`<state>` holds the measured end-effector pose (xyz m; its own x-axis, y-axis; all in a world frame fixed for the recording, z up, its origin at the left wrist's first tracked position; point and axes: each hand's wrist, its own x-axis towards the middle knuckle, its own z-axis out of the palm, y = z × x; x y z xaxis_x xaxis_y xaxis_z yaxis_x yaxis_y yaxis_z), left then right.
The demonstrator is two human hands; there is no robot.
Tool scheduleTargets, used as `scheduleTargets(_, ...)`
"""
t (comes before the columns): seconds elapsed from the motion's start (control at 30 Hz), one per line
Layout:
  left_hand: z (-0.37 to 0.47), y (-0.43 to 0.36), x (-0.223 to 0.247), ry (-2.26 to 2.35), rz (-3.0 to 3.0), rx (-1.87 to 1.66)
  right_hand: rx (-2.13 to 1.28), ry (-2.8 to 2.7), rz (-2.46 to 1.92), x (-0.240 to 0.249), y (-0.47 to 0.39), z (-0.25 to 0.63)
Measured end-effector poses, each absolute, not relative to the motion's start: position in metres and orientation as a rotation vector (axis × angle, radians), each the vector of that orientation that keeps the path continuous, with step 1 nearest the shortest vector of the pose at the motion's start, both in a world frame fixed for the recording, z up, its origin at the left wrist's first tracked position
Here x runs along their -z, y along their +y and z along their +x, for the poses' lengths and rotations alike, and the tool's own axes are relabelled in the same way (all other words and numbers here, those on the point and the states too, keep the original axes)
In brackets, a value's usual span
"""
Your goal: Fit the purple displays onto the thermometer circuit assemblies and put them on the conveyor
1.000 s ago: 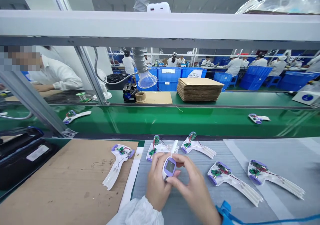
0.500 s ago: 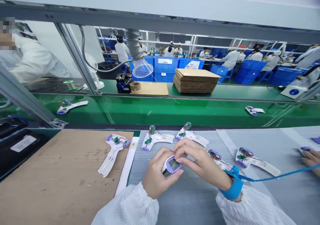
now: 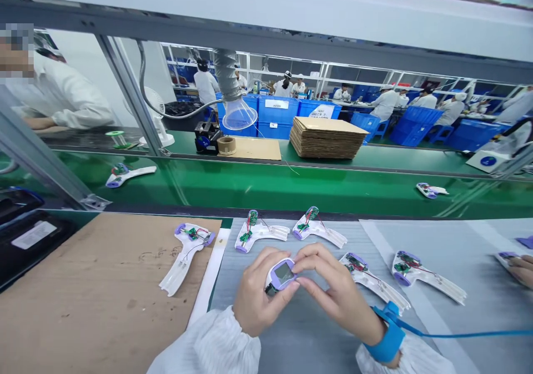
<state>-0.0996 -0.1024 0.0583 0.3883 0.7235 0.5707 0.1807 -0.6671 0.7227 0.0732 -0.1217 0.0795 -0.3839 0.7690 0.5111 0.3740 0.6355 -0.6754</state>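
A white thermometer housing with a purple frame and a small dark display [image 3: 283,273] is in my left hand [image 3: 257,292], whose fingers and thumb wrap round its left and lower sides. The display faces up toward me. My right hand [image 3: 328,285] is closed at the right edge of the purple frame, thumb and fingertips touching it. A blue strap [image 3: 385,332] with a cord circles my right wrist. Beyond my hands lie open thermometer halves with green boards and wires, one at the left [image 3: 261,231] and another beside it [image 3: 318,228]. Another half [image 3: 375,282] is partly behind my right hand.
A further half [image 3: 427,277] lies on the right of the grey mat, and one [image 3: 187,257] on the cardboard sheet [image 3: 104,296]. The green conveyor belt [image 3: 250,184] carries two more. Cardboard stack [image 3: 327,138] stands behind. A co-worker's hand [image 3: 522,268] is at far right.
My right fingers have slid from the top of the frame to its right edge, uncovering more of the display. The halves on the belt have shifted right.
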Motion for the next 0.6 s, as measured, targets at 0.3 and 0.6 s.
scheduleTargets(0.3,-0.099,-0.107,-0.062,0.650,2.092,-1.175,-0.385,-2.110,-0.963,-0.088,-0.125,0.081)
scheduleTargets(0.6,-0.094,-0.110,-0.065,0.692,2.065,-1.160,-0.580,-2.034,-1.021,-0.095,-0.130,0.080)
